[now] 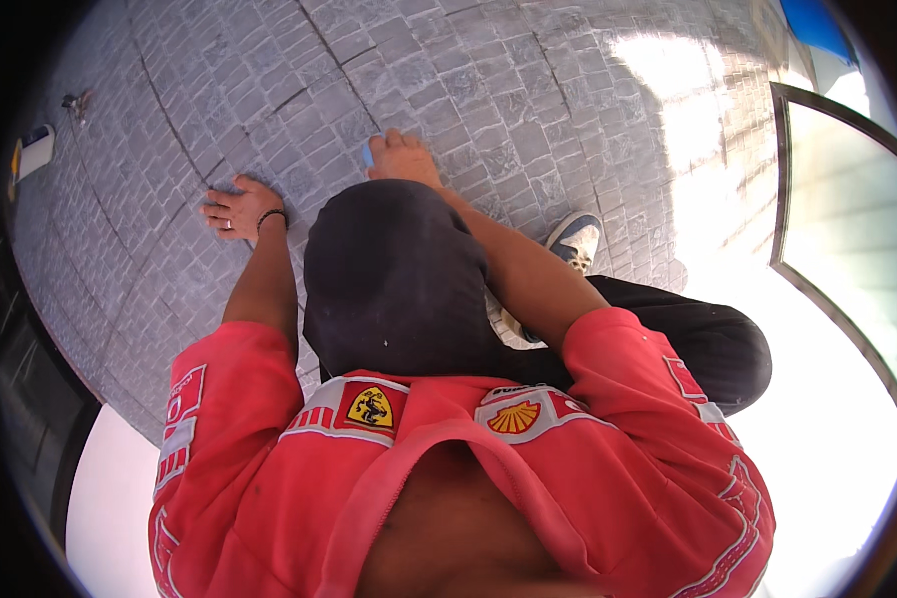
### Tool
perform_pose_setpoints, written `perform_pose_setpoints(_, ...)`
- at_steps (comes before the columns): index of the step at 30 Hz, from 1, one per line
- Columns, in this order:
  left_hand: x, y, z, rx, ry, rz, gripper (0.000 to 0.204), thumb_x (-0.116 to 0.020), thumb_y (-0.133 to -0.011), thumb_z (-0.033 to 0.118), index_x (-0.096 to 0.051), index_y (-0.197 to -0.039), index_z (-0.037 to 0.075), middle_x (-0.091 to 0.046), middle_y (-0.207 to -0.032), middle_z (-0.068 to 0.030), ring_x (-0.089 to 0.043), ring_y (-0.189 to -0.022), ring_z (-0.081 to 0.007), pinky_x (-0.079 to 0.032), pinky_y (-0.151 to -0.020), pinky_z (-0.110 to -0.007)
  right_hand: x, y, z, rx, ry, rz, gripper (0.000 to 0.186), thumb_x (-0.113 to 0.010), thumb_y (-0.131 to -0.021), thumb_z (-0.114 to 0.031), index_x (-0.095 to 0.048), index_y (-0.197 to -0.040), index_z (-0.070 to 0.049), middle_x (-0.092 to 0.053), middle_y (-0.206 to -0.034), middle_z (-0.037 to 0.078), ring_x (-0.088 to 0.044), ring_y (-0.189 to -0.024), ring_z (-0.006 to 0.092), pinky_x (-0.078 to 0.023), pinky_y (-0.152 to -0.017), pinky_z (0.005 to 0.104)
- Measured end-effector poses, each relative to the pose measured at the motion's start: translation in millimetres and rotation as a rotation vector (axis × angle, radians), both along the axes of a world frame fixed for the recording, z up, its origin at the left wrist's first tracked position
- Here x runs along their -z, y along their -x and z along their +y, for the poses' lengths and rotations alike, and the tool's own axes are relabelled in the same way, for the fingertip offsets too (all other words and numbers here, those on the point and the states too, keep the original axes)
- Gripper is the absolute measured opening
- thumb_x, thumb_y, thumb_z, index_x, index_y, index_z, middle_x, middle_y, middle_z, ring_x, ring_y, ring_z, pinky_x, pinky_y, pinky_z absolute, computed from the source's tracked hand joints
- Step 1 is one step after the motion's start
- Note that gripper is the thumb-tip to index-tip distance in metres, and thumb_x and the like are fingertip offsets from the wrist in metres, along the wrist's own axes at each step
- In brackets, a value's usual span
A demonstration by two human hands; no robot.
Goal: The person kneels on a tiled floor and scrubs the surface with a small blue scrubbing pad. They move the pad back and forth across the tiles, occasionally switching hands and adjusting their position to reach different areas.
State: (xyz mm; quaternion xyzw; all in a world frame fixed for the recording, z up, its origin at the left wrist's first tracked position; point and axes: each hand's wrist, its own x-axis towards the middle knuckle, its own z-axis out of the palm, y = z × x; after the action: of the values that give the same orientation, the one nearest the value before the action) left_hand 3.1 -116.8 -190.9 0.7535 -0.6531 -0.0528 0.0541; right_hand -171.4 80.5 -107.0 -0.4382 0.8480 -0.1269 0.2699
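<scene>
My left hand point(244, 209) rests palm down on the grey floor of stone-patterned tiles point(269, 110), its fingers spread and nothing in them. It wears a ring and a dark bracelet. Ahead of my knee, my right hand point(406, 159) is down at the floor with its fingers curled. A small light-blue piece point(367, 155) shows at that hand's left side, held under the fingers. Most of it is hidden, so its kind cannot be made out. My raised knee point(399, 269) in dark trousers stands between the two forearms.
A white object with a dark blue end point(36, 151) and a small dark item point(77, 104) lie at the far left. My shoe point(576, 239) is right of my right forearm. A dark-framed glass panel point(847, 199) stands at the right; bright sunlight falls on the floor beside it.
</scene>
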Motion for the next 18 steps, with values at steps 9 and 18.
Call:
perform_pose_setpoints(9,2,-1,-1,0.011,0.007,-0.035,0.075,-0.026,-0.100,0.055,-0.020,-0.158,0.009,-0.016,-0.164,-0.0180,-0.013,-0.152,-0.0348,-0.010,-0.121,-0.051,-50,133,42,0.288,-0.196,0.087,0.037,-0.069,-0.085,-0.029,-0.064,-0.104,0.002,-0.069,-0.100,0.026,-0.067,-0.095,0.0429,-0.053,-0.084,0.0511)
perform_pose_setpoints(18,0,-1,0,0.018,0.016,-0.009,0.074,-0.028,-0.100,0.054,-0.021,-0.157,0.008,-0.014,-0.165,-0.0180,-0.012,-0.152,-0.0355,-0.010,-0.121,-0.051,-14,14,3,0.049,0.000,-0.230,0.039,-0.069,-0.085,-0.026,-0.064,-0.112,0.001,-0.067,-0.108,0.027,-0.065,-0.103,0.0421,-0.051,-0.090,0.0502)
